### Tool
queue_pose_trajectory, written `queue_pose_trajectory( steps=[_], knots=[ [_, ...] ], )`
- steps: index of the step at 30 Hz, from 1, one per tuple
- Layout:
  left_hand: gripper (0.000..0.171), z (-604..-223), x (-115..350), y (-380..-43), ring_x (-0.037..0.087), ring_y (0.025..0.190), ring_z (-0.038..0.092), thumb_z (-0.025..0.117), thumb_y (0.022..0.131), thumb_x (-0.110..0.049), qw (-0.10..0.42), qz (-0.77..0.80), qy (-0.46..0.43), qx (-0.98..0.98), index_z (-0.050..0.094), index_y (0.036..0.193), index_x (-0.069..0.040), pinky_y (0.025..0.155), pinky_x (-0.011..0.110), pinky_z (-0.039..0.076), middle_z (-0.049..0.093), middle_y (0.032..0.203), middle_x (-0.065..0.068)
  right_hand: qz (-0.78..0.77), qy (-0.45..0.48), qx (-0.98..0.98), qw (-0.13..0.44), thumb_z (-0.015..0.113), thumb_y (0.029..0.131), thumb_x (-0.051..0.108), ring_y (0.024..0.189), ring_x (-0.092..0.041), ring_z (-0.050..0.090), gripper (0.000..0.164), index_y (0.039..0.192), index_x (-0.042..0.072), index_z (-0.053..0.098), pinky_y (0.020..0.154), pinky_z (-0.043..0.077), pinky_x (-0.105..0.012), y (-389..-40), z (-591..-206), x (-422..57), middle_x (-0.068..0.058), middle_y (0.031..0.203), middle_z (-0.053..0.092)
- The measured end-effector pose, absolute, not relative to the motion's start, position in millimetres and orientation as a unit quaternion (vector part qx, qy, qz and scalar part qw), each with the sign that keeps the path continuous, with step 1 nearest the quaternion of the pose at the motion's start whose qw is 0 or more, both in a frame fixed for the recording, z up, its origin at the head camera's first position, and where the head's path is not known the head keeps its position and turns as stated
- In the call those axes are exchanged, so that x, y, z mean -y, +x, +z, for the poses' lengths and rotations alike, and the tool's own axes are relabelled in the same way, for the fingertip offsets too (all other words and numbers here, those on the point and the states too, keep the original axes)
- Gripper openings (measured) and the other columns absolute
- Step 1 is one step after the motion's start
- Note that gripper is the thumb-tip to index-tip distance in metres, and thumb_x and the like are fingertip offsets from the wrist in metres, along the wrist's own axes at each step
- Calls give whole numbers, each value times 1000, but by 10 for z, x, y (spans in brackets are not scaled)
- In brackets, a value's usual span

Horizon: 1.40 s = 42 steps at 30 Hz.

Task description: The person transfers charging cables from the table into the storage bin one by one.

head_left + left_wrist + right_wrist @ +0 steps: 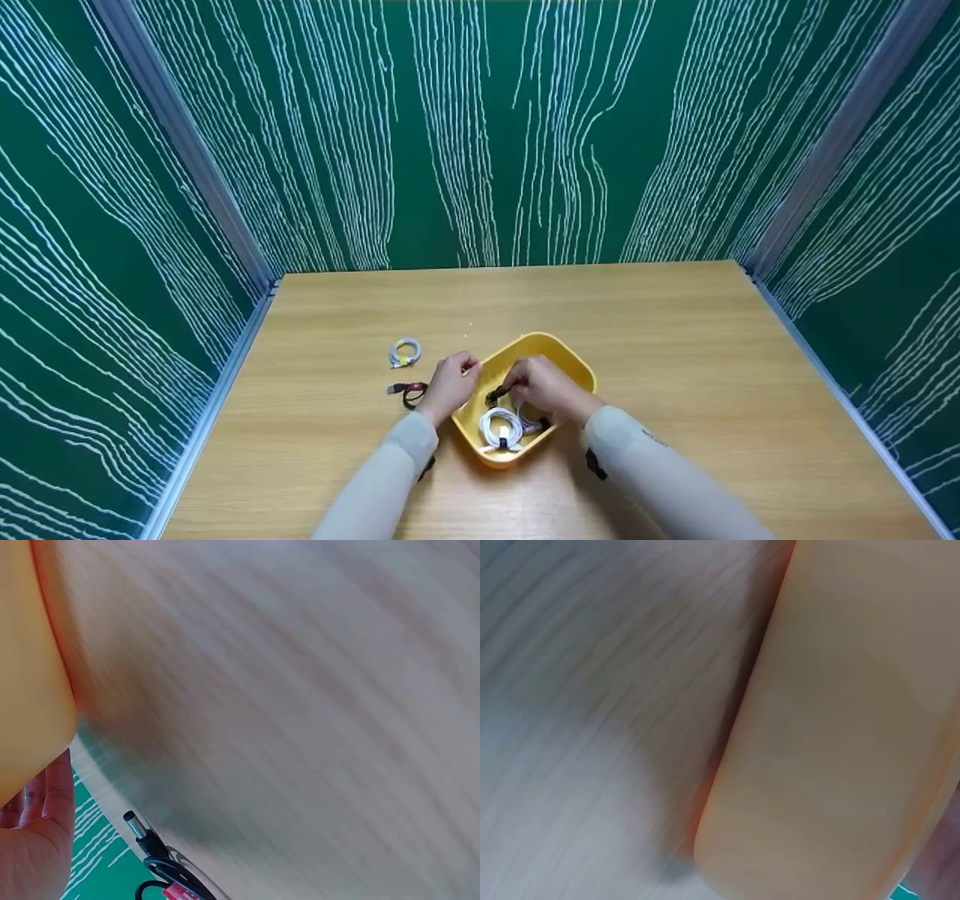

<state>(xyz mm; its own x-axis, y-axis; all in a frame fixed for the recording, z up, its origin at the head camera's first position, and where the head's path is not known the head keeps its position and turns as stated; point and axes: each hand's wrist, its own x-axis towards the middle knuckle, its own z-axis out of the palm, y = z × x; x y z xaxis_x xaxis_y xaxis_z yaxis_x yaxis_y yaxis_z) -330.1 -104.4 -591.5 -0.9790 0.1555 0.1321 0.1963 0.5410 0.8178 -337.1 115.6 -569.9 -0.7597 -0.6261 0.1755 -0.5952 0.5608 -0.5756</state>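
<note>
I've room over the table [697, 375], right of the yellow bin [559, 352]. Its walls hem in my right hand [544, 386]; a black cable [407, 389] sits beside my left hand [452, 382].

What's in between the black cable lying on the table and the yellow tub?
In the head view, the person's left hand lies between the black cable and the yellow tub, with its fingers at the rim.

We see a long, pale grey left sleeve [375, 484] and a matching right sleeve [671, 476], each ending in a smooth, rounded cuff at the wrist; on the right one we notice a small dark marking [654, 437], and under each forearm a little black fitting [595, 464] pokes out, too small for us to make out, while our left hand [452, 382] and right hand [544, 386] are bare
</note>
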Motion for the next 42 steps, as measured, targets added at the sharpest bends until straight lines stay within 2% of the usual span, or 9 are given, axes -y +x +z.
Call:
queue_pose_trajectory(
  steps=[7,18,26,31,34,39,42],
  knots=[
    [13,-5921,1048,-3293,18,88,61,65,103,-8,31,-464,-105,879,72,94,-2,86,38,54,73,94,10,-306,-370,-877,4,79,86,-8,85,-21,68,15,90,5,85,79,58,-32,-3382,-5725,-1123,-8,90,75],
    [12,-5923,1065,-3305,19,91,63,64,103,-8,19,-474,-99,875,73,97,-2,90,40,55,73,97,10,-337,-358,-868,76,75,89,-9,87,-21,74,12,94,-1,83,80,61,-26,-3377,-5767,-1001,-13,95,81],
    [12,-5908,1053,-3302,16,86,60,65,103,-8,14,-481,-93,872,73,96,-2,86,36,54,71,93,7,-337,-379,-857,91,74,89,-8,86,-17,73,10,94,-3,82,80,60,-25,-3376,-5803,-913,-14,93,81],
    [13,-5892,1053,-3299,15,86,59,65,103,-9,18,-478,-97,873,73,96,-2,84,34,53,71,93,7,-330,-390,-855,91,73,91,-6,87,-20,75,11,94,-1,83,82,61,-26,-3378,-5808,-888,-13,93,82],
    [14,-5880,1052,-3293,16,87,60,65,104,-10,16,-479,-101,872,73,97,-1,86,36,53,73,95,9,-336,-392,-851,93,73,91,-5,87,-19,76,11,95,-1,83,82,61,-27,-3376,-5797,-904,-13,93,82],
    [13,-5896,1048,-3295,18,91,63,65,104,-10,18,-480,-105,871,74,98,-2,91,41,55,75,98,10,-352,-368,-855,99,76,91,-4,82,-9,70,9,97,-2,82,78,58,-24,-3385,-5776,-977,-13,92,82],
    [12,-5915,1059,-3305,19,92,63,65,104,-9,20,-480,-106,871,73,98,-2,93,42,55,75,99,10,-357,-344,-863,99,77,91,-3,81,-9,70,9,98,-3,82,77,59,-25,-3391,-5765,-1020,-13,92,82]
  ],
)
